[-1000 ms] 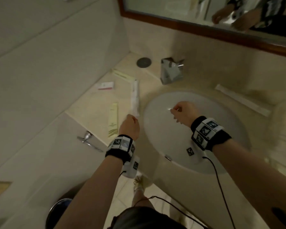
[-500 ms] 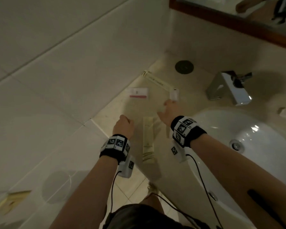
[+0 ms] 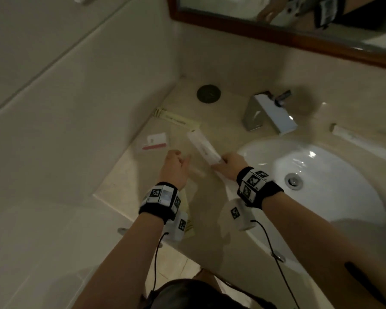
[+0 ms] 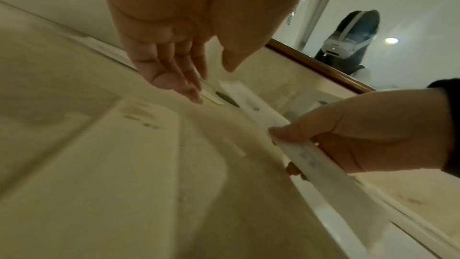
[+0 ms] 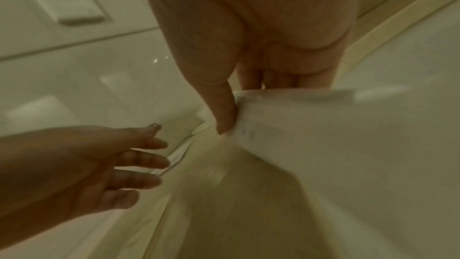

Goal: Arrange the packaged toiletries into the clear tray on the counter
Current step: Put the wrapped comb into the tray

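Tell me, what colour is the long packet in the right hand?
White, with small dark print. The long packet shows best in the head view.

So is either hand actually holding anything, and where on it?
The right hand pinches the long white flat packet near its end closest to the person, thumb on one side, fingers on the other. The left hand is open and holds nothing.

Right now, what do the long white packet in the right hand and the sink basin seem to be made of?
The long white packet, pinched by the right hand, looks like matte paper or thin card: flat, dull, faint print, though blur leaves it open. The sink basin looks like glazed white ceramic: smooth, glossy, with bright highlights.
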The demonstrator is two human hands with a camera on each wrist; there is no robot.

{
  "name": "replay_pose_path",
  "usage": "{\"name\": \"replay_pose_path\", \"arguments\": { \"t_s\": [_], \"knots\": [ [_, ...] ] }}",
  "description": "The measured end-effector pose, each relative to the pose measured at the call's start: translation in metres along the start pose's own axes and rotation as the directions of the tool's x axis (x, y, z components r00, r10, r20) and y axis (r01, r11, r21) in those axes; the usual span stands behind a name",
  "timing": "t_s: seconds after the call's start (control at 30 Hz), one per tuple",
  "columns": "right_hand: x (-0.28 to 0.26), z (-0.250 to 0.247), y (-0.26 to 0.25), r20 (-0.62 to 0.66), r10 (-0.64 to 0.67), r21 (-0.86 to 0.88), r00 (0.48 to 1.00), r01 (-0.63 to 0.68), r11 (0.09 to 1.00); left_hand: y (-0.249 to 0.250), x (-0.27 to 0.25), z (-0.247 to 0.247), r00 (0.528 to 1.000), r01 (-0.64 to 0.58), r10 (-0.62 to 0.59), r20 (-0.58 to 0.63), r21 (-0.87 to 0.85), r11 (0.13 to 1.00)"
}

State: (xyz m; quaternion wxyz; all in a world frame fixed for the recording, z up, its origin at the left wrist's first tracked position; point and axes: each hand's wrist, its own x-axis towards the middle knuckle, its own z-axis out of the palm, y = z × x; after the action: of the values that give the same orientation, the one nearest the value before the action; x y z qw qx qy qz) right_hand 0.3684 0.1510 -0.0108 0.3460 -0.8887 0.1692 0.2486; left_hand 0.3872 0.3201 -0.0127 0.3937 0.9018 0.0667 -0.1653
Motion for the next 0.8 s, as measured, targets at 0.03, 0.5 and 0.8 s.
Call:
{"name": "replay_pose_path", "arguments": {
  "t_s": [0.03,0.5,0.8],
  "knots": [
    [-0.01,-0.008,0.008,0.004,-0.043,-0.005,0.999,0.043,0.999,0.009,-0.002,0.007,0.999,-0.02,0.022,0.028,-0.078,0.997],
    [-0.205,-0.122,0.274,0.023,0.106,0.04,0.994,-0.107,0.993,0.148,-0.145,0.216,0.826,-0.374,0.468,0.316,-0.314,0.873],
    [-0.326,-0.183,0.442,-0.276,0.29,-0.006,0.917,-0.303,0.953,0.204,-0.245,0.345,0.715,-0.511,0.568,0.408,-0.249,0.823]
  ]
}}
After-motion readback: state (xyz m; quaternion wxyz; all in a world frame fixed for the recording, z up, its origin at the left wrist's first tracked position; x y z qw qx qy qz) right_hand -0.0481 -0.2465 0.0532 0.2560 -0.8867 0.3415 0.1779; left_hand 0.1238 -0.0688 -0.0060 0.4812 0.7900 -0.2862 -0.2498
